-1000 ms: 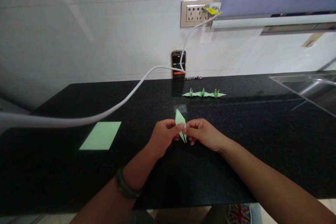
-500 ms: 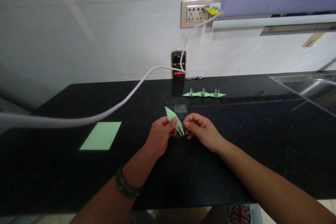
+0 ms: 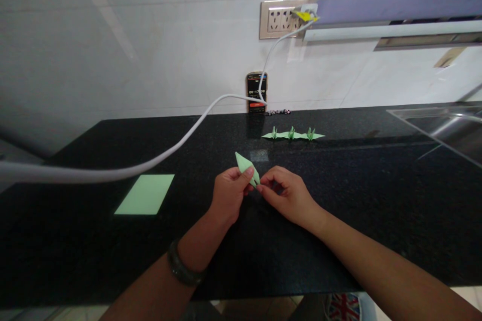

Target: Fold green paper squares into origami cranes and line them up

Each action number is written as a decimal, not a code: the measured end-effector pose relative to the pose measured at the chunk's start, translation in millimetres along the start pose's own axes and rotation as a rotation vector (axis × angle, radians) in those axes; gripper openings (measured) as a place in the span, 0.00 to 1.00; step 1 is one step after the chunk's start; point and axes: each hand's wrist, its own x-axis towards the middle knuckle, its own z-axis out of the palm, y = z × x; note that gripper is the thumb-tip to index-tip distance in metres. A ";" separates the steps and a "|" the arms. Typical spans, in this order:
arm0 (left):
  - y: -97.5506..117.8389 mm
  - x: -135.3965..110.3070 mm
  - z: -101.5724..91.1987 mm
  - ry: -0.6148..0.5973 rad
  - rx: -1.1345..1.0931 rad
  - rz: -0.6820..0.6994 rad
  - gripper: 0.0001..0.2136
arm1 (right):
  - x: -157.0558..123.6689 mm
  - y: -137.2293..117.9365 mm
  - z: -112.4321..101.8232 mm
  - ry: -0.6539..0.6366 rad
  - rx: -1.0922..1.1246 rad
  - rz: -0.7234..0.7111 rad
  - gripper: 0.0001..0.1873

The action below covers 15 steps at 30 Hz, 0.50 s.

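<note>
My left hand pinches a narrow, pointed piece of folded light green paper above the black countertop; the paper's tip points up and to the left. My right hand has its thumb and forefinger closed on the lower end of the same paper. A dark band sits on my left wrist. Both hands hover near the middle of the counter.
A flat light green paper sheet lies at the left. Three small green folded cranes stand in a row further back. A phone leans against the wall, with a white cable crossing the counter. A sink is at the right.
The folded paper tilted from nearly upright to leaning left. My right hand let go of it for a moment, then closed again on its lower end.
</note>
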 end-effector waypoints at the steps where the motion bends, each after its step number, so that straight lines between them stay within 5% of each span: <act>1: -0.3 -0.3 0.0 -0.002 0.009 0.009 0.13 | 0.0 0.3 0.7 -0.003 0.001 0.008 0.03; 10: -1.4 -1.1 -3.8 0.004 0.088 0.066 0.13 | 5.9 8.1 3.7 -0.089 0.364 0.396 0.10; 15: 3.3 -6.1 -1.4 0.000 0.193 0.088 0.12 | 6.9 6.5 4.5 -0.183 0.452 0.440 0.14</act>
